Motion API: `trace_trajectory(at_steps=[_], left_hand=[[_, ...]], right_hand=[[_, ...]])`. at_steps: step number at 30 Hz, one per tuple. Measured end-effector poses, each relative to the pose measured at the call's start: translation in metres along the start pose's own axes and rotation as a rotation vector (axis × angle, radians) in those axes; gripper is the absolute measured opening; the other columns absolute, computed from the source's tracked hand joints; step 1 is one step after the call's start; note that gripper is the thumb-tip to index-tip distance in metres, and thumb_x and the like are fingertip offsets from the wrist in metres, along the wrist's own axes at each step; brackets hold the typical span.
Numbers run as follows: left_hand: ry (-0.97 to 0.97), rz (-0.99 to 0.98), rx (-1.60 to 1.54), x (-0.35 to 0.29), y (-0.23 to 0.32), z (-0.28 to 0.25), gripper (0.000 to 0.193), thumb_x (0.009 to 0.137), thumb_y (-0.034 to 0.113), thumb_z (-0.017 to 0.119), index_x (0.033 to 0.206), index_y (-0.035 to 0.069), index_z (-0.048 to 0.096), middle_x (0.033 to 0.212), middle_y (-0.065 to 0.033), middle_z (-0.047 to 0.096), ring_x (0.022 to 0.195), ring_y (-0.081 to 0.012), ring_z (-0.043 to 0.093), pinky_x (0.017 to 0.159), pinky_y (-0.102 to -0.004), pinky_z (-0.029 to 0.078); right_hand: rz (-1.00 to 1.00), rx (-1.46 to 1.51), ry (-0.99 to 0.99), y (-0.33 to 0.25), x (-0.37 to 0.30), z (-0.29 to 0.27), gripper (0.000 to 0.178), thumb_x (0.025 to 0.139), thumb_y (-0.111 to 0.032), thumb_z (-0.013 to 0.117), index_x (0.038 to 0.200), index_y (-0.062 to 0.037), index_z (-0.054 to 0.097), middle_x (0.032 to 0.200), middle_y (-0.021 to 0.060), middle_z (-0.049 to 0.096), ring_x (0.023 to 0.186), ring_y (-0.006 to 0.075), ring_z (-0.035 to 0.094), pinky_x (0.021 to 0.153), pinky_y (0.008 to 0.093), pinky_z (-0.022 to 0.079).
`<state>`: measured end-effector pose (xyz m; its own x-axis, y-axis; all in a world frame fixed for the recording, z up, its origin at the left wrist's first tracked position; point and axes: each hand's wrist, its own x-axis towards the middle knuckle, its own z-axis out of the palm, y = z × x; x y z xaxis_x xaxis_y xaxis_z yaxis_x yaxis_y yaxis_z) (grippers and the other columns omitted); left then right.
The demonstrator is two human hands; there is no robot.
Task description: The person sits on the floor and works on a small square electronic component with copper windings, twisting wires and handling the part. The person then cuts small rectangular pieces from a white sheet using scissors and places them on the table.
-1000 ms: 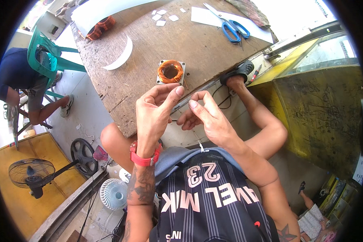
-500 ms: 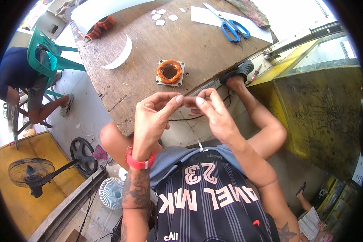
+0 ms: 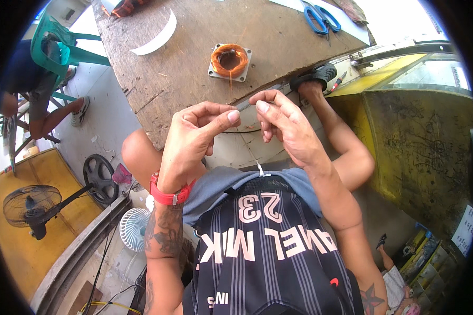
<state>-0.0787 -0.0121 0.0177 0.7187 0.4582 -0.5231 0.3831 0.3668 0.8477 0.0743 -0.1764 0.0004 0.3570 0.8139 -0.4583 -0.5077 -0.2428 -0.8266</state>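
Head view is showing, at the bottom of the frame, the person's dark striped jersey (image 3: 268, 252) and a red wristband (image 3: 169, 195) on the left wrist. Just above, in the middle of the frame, the left hand (image 3: 192, 142) is pinching thumb against forefinger, the other fingers curling in. Close beside it, the right hand (image 3: 281, 123) is pinching the same way, fingertips nearly meeting the left's. A thin copper wire (image 3: 230, 86) is running from between the pinching fingers up to the copper coil (image 3: 229, 59), which is sitting on its grey square plate on the wooden table (image 3: 184, 73). Farther off, blue scissors (image 3: 320, 16) are lying at the upper right, a curved white strip (image 3: 155, 39) at the upper left.
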Motion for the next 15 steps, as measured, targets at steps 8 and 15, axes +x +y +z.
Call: trace_trajectory(at_steps=[8, 15], left_hand=[[0.039, 0.039, -0.062, 0.0, 0.005, -0.005, 0.029, 0.096, 0.026, 0.083, 0.113, 0.002, 0.078, 0.092, -0.0013, 0.079, 0.057, 0.0029, 0.047, 0.047, -0.0172, 0.031], [0.017, 0.027, 0.051, 0.002, 0.009, -0.007, 0.029, 0.096, 0.026, 0.083, 0.112, 0.002, 0.08, 0.089, -0.0001, 0.077, 0.058, 0.0009, 0.049, 0.048, -0.0181, 0.033]], right_hand=[[-0.021, -0.126, -0.107, 0.001, -0.005, 0.008, 0.027, 0.103, -0.024, 0.072, 0.12, -0.0026, 0.071, 0.096, -0.0022, 0.066, 0.087, 0.0064, 0.057, 0.078, 0.0243, 0.049], [-0.079, -0.213, -0.114, 0.008, -0.004, 0.008, 0.018, 0.106, -0.021, 0.066, 0.111, -0.0035, 0.067, 0.101, -0.0005, 0.066, 0.087, 0.0073, 0.058, 0.079, 0.0245, 0.049]])
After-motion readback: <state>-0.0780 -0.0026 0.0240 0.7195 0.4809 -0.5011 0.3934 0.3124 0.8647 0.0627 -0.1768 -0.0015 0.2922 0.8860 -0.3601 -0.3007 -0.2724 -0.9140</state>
